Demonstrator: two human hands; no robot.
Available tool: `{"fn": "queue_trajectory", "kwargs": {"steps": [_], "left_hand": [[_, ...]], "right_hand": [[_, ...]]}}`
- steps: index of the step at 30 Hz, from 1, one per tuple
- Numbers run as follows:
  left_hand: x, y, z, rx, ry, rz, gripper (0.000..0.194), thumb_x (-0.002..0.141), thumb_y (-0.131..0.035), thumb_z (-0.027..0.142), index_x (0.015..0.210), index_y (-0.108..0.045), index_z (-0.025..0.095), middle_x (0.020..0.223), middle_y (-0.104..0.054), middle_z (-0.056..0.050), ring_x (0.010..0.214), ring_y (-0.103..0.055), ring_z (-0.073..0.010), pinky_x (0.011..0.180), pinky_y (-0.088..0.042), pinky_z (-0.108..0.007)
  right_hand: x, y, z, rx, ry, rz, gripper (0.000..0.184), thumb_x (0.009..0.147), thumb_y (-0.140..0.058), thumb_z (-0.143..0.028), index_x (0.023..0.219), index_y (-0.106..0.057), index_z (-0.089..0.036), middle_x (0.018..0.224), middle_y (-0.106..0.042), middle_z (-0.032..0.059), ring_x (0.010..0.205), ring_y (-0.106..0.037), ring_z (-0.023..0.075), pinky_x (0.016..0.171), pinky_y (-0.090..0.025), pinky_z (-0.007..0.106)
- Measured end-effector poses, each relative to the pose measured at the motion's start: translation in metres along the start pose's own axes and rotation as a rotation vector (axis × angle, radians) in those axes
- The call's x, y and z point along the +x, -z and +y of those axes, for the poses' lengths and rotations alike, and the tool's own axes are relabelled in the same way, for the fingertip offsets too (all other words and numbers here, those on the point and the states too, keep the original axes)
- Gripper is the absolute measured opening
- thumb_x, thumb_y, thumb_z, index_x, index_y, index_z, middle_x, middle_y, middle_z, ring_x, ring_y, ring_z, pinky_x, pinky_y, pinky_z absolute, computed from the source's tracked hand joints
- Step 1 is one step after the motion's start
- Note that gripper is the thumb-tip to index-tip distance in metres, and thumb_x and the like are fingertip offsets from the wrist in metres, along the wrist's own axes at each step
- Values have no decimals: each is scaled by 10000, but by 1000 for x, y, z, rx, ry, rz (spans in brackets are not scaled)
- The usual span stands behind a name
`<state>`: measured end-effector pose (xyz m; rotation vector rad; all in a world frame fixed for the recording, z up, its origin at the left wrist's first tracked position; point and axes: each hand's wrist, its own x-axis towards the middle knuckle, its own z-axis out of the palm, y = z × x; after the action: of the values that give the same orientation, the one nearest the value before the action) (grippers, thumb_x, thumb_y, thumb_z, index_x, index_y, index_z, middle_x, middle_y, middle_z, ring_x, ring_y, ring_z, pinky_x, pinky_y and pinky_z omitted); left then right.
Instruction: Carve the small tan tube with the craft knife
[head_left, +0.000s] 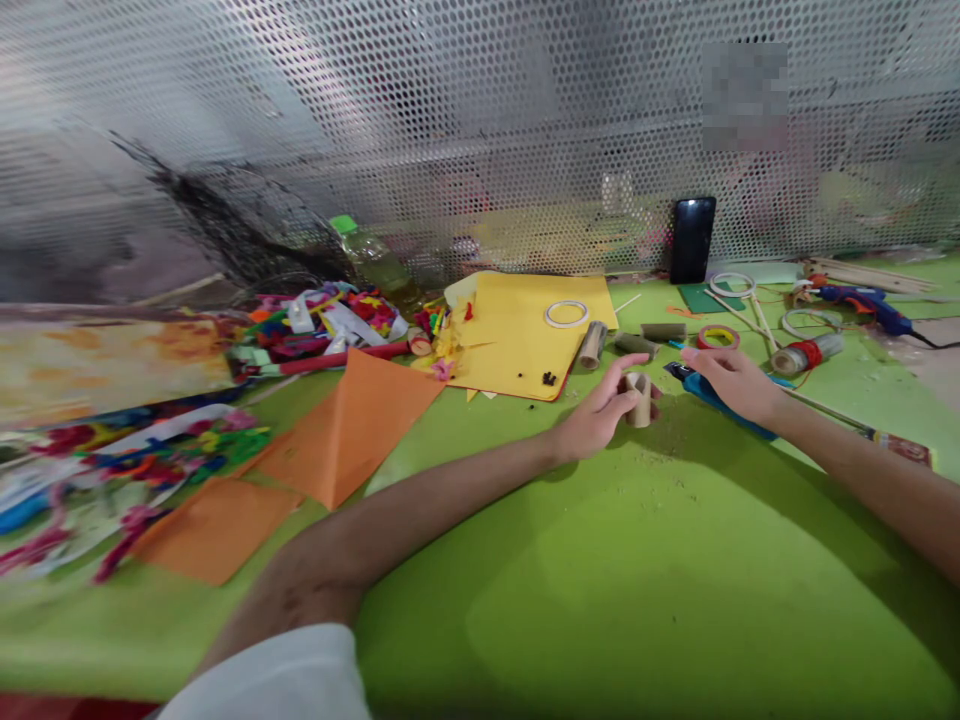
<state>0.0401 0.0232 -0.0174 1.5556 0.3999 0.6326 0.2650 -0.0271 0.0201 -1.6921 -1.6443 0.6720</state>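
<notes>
My left hand (600, 410) is closed around a short brown cardboard tube (639, 402), which stands upright between thumb and fingers with its open end up. My right hand (731, 382) is to the right of it, fingers pinched together. At its fingertips a thin blue stick (676, 345) pokes out, small and partly hidden. Just under that hand lies a blue-handled cutting tool (724, 405), partly covered. More cardboard tubes (592, 345) lie behind my hands. Fine brown crumbs (664, 450) are scattered on the green table (585, 590) below.
Yellow sheets (517, 335) with a white tape ring (567, 314) lie beyond; orange paper (352, 430) and colourful scraps (330, 325) spread leftward. A phone (692, 240) leans on the perforated metal screen (525, 150). A blue glue gun (870, 305) and tape roll (718, 337) sit right.
</notes>
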Motion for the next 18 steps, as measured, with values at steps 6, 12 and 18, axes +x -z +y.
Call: {"fn": "queue_trajectory", "kwargs": {"steps": [6,12,18], "left_hand": [[0,-2,5,231,-118,32,493,950,-512,297,1415,-361,242,1242,-616,-114,1151,-585,-225,1007,-465,-433],[2,-4,9,569,-147,113,368,909,-599,371,1218,-520,186,1200,-624,-112,1067,-589,-234,964,-469,-444],[4,-6,10,747,-98,178,325,836,-674,373,1053,-525,182,1064,-613,-88,969,-562,-233,884,-464,-443]], "right_hand": [[5,3,8,62,40,-168,414,778,-566,-640,791,-480,-236,603,-486,-53,548,-457,127,512,-340,265],[2,9,1,74,10,-267,372,811,-564,-574,927,-404,-259,731,-587,-37,609,-597,160,532,-457,289],[-9,12,-14,-257,74,-183,397,840,-551,-579,1050,-473,-251,748,-669,-1,540,-564,160,529,-414,302]]}}
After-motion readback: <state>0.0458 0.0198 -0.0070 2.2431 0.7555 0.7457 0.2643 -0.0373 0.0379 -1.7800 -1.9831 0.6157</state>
